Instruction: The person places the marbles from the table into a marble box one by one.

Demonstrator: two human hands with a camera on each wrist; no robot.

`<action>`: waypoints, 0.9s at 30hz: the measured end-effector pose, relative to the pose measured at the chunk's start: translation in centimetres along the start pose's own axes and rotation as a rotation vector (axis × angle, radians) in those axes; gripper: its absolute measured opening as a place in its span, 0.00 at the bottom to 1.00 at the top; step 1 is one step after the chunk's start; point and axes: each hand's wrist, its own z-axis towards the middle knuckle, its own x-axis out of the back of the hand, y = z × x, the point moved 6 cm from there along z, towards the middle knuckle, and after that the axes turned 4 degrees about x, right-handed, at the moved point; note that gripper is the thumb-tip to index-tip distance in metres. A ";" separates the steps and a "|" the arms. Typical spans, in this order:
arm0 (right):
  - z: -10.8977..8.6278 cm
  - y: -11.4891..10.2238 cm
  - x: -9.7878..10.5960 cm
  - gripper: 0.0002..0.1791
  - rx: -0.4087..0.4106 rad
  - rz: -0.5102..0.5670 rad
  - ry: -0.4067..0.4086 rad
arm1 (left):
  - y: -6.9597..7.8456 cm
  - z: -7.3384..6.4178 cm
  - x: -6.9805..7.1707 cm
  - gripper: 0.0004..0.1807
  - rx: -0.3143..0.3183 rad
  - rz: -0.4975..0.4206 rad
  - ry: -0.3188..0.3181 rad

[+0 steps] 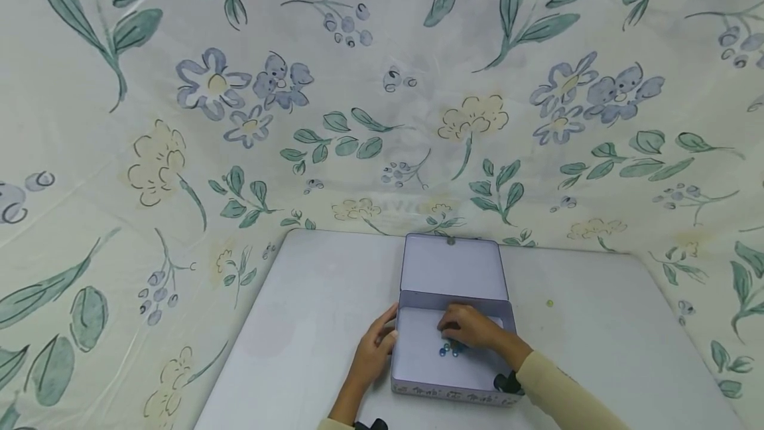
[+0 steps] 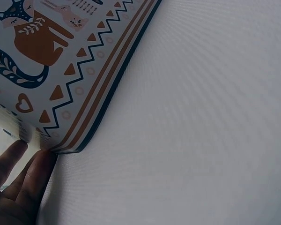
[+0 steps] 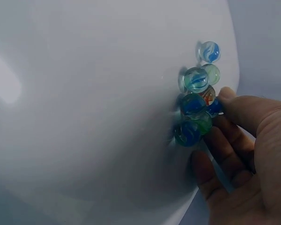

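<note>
A tin box [image 1: 453,393] stands with its hinged lid [image 1: 453,267] tipped back. My left hand [image 1: 375,352] rests against the box's left wall. In the left wrist view its extended fingers [image 2: 37,176] touch the side near a corner of the fox-printed lid [image 2: 79,61]. My right hand [image 1: 471,327] reaches down inside the box. Seen from the right wrist, its thumb and index finger pinch a blue marble [image 3: 214,107] at the edge of a cluster. Green, blue and orange-swirled glass marbles [image 3: 195,79] lie bunched together on the box floor.
A single yellow-green marble [image 1: 550,303] lies on the white table [image 1: 322,297], right of the box. Floral-patterned cloth [image 1: 382,85] hangs behind the table and at both sides. Black wrist-camera mounts [image 1: 507,383] show at both wrists, the right one over the box's front right corner.
</note>
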 end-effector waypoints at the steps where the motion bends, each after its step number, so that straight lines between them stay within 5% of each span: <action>1: 0.0 0.0 0.0 0.07 -0.003 0.001 0.001 | 0.0 0.0 0.0 0.28 0.000 0.003 0.001; 16: 0.1 -0.4 0.9 0.07 0.035 0.056 0.059 | -0.3 0.1 -0.2 0.27 0.008 0.000 0.010; 27: -0.3 -1.4 4.0 0.10 -0.007 0.185 0.093 | -0.3 0.2 -0.2 0.27 0.001 -0.004 0.007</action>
